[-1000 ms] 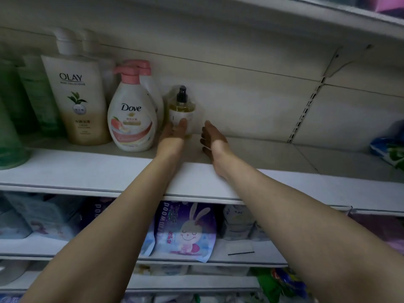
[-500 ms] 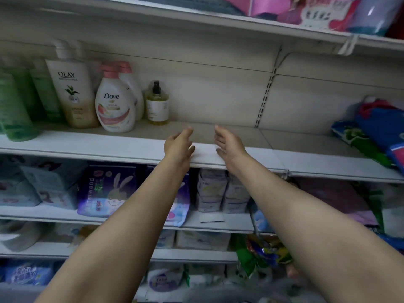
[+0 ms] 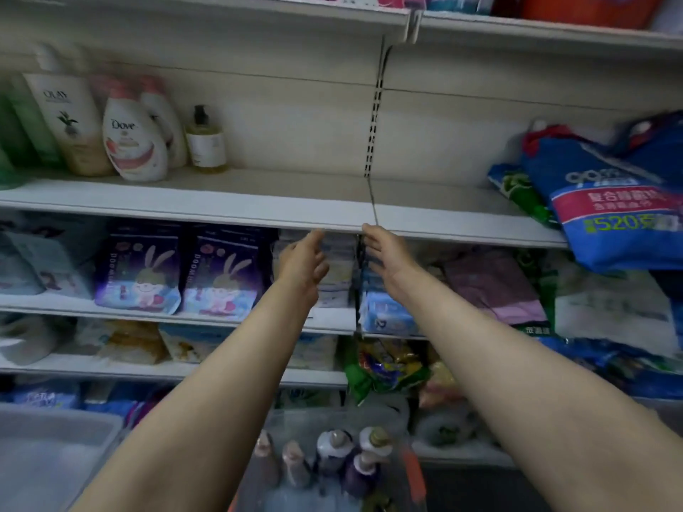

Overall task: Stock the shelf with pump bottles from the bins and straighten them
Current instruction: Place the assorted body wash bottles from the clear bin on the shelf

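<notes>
A small amber pump bottle (image 3: 205, 142) with a black pump stands on the white shelf (image 3: 281, 212), right of a Dove bottle (image 3: 133, 142) and an Olay bottle (image 3: 70, 120). My left hand (image 3: 303, 261) and my right hand (image 3: 384, 253) hang in the air just below the shelf's front edge, palms facing each other, fingers relaxed, holding nothing. A clear bin (image 3: 369, 412) at the bottom holds several pump bottles (image 3: 354, 460).
Green bottles (image 3: 18, 138) stand at the far left of the shelf. Blue bags (image 3: 606, 201) lie on its right end. Lower shelves carry purple rabbit packs (image 3: 177, 267) and other packets. A grey bin lid (image 3: 48, 437) sits at lower left.
Both hands have drawn back from the amber bottle and dropped below the shelf edge. The view has pulled away and tilted down, bringing the bin of bottles into sight.
</notes>
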Action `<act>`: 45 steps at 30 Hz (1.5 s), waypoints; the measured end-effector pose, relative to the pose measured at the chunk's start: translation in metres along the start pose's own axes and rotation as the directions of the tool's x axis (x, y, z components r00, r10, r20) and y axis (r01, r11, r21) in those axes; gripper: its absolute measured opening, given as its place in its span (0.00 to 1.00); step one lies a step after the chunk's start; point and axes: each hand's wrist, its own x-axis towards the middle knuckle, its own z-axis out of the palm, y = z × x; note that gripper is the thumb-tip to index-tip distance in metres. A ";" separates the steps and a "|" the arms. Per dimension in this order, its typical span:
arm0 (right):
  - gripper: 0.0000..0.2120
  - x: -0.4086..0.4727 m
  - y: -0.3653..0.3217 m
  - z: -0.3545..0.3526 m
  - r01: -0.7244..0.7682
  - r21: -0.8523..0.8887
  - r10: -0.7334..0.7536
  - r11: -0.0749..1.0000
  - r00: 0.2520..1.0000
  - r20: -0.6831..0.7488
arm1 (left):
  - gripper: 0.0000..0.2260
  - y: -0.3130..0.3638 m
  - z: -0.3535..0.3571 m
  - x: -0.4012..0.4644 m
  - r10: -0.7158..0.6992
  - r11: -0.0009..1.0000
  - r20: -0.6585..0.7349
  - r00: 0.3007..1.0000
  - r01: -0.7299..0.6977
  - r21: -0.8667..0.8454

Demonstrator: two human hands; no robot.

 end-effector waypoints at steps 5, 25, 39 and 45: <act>0.12 -0.026 0.039 -0.054 -0.085 -0.021 0.084 0.996 0.996 -0.036 | 0.24 -0.057 0.016 -0.031 -0.121 0.992 0.020 0.992 0.121 -0.020; 0.11 -0.137 0.303 -0.155 -0.663 -0.027 0.649 0.748 0.740 -0.179 | 0.18 -0.340 -0.109 -0.109 -0.505 0.767 -0.183 0.843 0.536 0.351; 0.15 -0.146 0.401 -0.145 -0.685 0.091 0.685 0.723 0.693 -0.223 | 0.28 -0.445 -0.137 -0.072 -0.531 0.485 -0.148 0.835 0.442 0.754; 0.19 -0.141 0.416 -0.145 -0.706 0.178 0.725 0.685 0.636 -0.265 | 0.30 -0.462 -0.135 -0.060 -0.595 0.430 -0.098 0.797 0.419 0.800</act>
